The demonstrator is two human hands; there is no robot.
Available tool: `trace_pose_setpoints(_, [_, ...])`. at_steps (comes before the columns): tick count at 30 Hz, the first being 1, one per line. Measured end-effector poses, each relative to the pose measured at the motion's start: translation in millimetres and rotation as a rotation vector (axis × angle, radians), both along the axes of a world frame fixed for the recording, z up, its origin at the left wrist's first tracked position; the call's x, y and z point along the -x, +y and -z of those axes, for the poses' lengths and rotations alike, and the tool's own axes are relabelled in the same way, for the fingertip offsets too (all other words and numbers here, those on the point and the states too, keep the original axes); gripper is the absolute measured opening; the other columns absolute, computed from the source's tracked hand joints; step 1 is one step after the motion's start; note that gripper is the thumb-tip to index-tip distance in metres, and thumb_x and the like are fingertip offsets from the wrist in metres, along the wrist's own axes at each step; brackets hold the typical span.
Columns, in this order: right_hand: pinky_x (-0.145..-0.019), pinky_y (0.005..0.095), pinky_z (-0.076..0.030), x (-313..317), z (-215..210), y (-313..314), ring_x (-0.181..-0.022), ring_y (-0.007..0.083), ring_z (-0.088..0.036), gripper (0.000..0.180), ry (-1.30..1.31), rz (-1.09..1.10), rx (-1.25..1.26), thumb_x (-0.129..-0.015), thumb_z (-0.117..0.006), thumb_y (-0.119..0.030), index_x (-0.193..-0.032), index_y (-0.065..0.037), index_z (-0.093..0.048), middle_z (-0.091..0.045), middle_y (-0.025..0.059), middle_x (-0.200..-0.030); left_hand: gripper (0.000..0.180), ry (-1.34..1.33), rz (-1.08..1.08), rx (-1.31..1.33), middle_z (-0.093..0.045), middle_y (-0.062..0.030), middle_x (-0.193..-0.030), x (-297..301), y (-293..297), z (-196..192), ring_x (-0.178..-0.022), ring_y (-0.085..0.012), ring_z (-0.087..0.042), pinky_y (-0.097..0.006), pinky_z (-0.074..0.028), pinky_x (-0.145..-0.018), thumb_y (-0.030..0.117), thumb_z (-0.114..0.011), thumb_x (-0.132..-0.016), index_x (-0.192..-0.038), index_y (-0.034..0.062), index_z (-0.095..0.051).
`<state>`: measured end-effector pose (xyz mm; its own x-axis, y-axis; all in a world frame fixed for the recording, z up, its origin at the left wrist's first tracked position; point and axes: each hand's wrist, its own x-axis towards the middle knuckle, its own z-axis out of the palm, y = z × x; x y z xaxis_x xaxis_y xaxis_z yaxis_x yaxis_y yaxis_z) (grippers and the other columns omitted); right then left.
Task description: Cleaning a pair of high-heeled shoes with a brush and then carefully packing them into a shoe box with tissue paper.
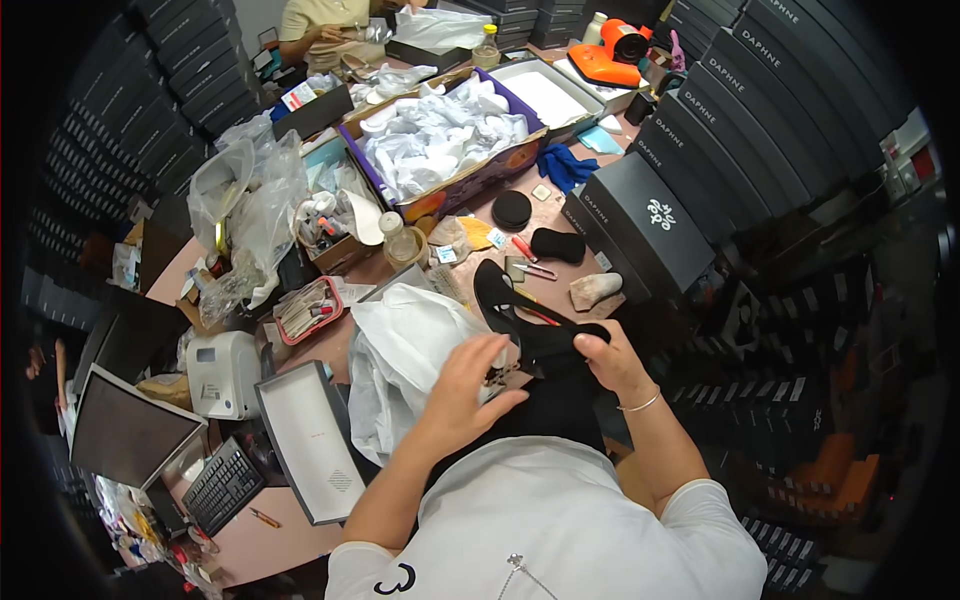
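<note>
Two hands on one shoe right now; our left hand (468, 385) lies spread, fingers splayed, over a small patterned tag or card pressed to the side of the black high-heeled shoe (520, 325), and our right hand (605, 358) is closed round the shoe's back part, holding it up just above the counter (280, 540) in front of our chest; we'd say the handling of this shoe is mid-way at best, since it's out of any box and nothing is wrapped yet; white tissue paper (410, 345) sits crumpled just beside the shoe on the left, and an open grey box lid (310, 440) lies empty near the keyboard (222, 487), so boxing looks like it's still to come; a little further out, a red pen (524, 248), a black brush-like pad (557, 244) and a round black tin (511, 210) lie loose on the counter; behind those, a big cardboard box (455, 140) full of white paper wads; at the far end another person's arm (315, 45) is busy, well apart from us.
</note>
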<state>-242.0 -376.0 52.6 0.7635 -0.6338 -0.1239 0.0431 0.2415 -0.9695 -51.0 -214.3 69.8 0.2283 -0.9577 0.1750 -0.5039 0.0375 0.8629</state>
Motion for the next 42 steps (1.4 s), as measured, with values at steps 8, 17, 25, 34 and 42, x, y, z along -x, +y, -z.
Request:
trace_pose_setpoints(8, [-0.058, 0.0225, -0.043, -21, -49, 17, -0.062, 0.0077, -0.053, 0.022, 0.193, -0.257, 0.245, -0.078, -0.075, -0.017, -0.086, 0.001, -0.064, -0.062, 0.0008, -0.070, 0.046, 0.503, 0.170, -0.456, -0.063, -0.0094, -0.083, -27, 17, 2, -0.067, -0.0147, -0.059, -0.026, -0.047, -0.061, 0.007, -0.063, -0.087, -0.132, 0.0101, -0.054])
trace_pose_setpoints(17, [-0.053, 0.0300, -0.046, -36, -57, 27, -0.055, 0.0203, -0.057, 0.027, 0.272, -0.453, 0.735, -0.073, -0.078, -0.022, -0.078, -0.001, -0.061, -0.060, 0.0104, -0.067, 0.045, -0.256, 0.271, 0.216, -0.057, -0.0105, -0.114, -53, -26, -2, -0.113, -0.0291, -0.052, -0.039, -0.038, -0.101, -0.006, -0.064, -0.073, -0.115, 0.0097, -0.063])
trace_pose_setpoints(25, [-0.053, 0.0322, -0.045, -44, -53, 44, -0.059, 0.0222, -0.058, 0.025, 0.156, -0.369, 0.939, -0.070, -0.079, -0.020, -0.076, -0.005, -0.060, -0.057, 0.0058, -0.066, 0.076, 0.815, -0.394, 0.027, -0.040, -0.0146, -0.143, -32, 3, 60, -0.134, -0.0266, -0.036, -0.043, -0.028, -0.111, 0.013, -0.064, -0.084, -0.147, 0.0051, -0.023])
trace_pose_setpoints(34, [-0.061, 0.0302, -0.051, -57, -31, 90, -0.070, 0.0216, -0.063, 0.032, -0.119, -0.284, 1.038, -0.072, -0.079, -0.028, -0.086, -0.004, -0.063, -0.063, 0.0067, -0.089, 0.059, 2.119, -0.038, -0.080, -0.063, -0.0152, -0.097, -4, 15, 91, -0.090, -0.0250, -0.064, -0.032, -0.055, -0.080, 0.039, -0.048, -0.091, -0.131, -0.0037, -0.047])
trace_pose_setpoints(42, [-0.068, 0.0298, -0.054, -53, -31, 115, -0.076, 0.0222, -0.065, 0.016, -0.138, -0.288, 0.828, -0.076, -0.073, -0.006, -0.087, -0.003, -0.062, -0.065, 0.0081, -0.095, 0.073, 2.192, 0.001, 0.060, -0.054, -0.0182, -0.114, -6, 24, 79, -0.088, -0.0226, -0.056, -0.031, -0.053, -0.081, 0.044, -0.046, -0.089, -0.138, -0.0088, -0.032])
